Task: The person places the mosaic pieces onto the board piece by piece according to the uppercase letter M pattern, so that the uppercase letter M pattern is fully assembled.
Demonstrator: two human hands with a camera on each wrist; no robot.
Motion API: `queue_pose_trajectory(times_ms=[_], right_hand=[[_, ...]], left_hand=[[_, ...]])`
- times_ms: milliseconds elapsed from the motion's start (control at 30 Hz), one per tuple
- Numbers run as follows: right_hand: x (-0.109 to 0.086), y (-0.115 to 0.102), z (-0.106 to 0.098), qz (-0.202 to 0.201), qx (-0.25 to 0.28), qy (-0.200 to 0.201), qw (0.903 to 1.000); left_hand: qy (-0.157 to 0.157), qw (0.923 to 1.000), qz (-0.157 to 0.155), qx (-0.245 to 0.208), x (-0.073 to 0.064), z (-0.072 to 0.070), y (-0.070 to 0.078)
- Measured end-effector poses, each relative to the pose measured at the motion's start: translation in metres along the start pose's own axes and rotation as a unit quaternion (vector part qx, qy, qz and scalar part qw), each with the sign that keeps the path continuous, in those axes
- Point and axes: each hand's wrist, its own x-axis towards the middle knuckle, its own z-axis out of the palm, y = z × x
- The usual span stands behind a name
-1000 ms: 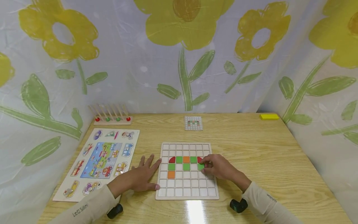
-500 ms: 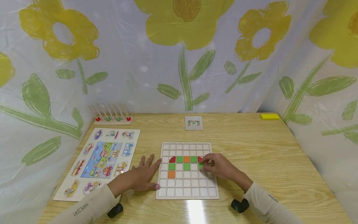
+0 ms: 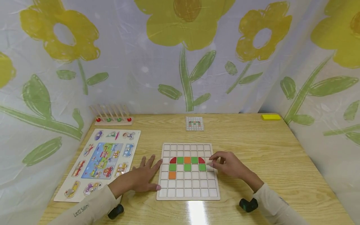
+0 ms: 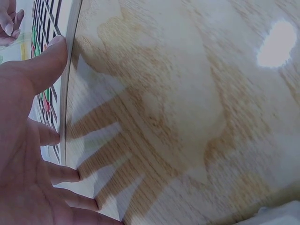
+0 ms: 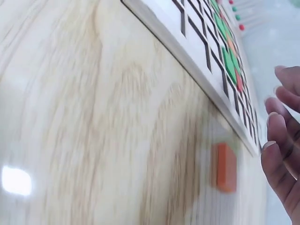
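Observation:
A wooden grid board [image 3: 188, 193] lies in the middle of the table. Green, orange and rounded red tiles fill part of its upper half, including a red tile [image 3: 201, 160] and a green tile [image 3: 202, 167] on the right, and an orange tile [image 3: 172, 175] lower left. My left hand [image 3: 144, 178] is spread flat, thumb and index fingertip at the board's left edge. Just over the right edge is my right hand [image 3: 229, 164], its fingers loosely bent with nothing between them. Below it, in the right wrist view, an orange block [image 5: 226, 168] rests on the table beside the board.
A small pattern card [image 3: 194, 123] lies behind the board. To the left is a vehicle picture puzzle [image 3: 130, 141], with a peg stand [image 3: 113, 123] holding red and green beads behind it. A yellow block [image 3: 271, 117] sits at the far right corner.
My right hand has drawn back to the right from the tiles, so the red and green tiles at that end show fully. The left hand stays where it was.

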Motion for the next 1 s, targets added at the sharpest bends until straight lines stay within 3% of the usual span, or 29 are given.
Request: queue_pose_trajectory(times_ms=[200, 600, 800, 1000], right_hand=[[-0.009, 0.011, -0.011, 0.005, -0.012, 0.016, 0.9998], [-0.031, 0.034, -0.024, -0.008, -0.031, 0.002, 0.9995], [-0.033, 0.039, -0.022, -0.019, -0.054, -0.01, 0.9983], [-0.034, 0.038, -0.02, 0.004, -0.067, -0.018, 0.9976]], left_hand=[[0.001, 1.0, -0.003, 0.0, 0.002, 0.002, -0.002], [0.002, 1.0, -0.003, -0.003, 0.0, 0.002, -0.001], [0.0, 1.0, -0.002, -0.002, -0.002, 0.0, 0.0], [0.005, 1.0, 0.0, -0.004, -0.002, 0.001, 0.0]])
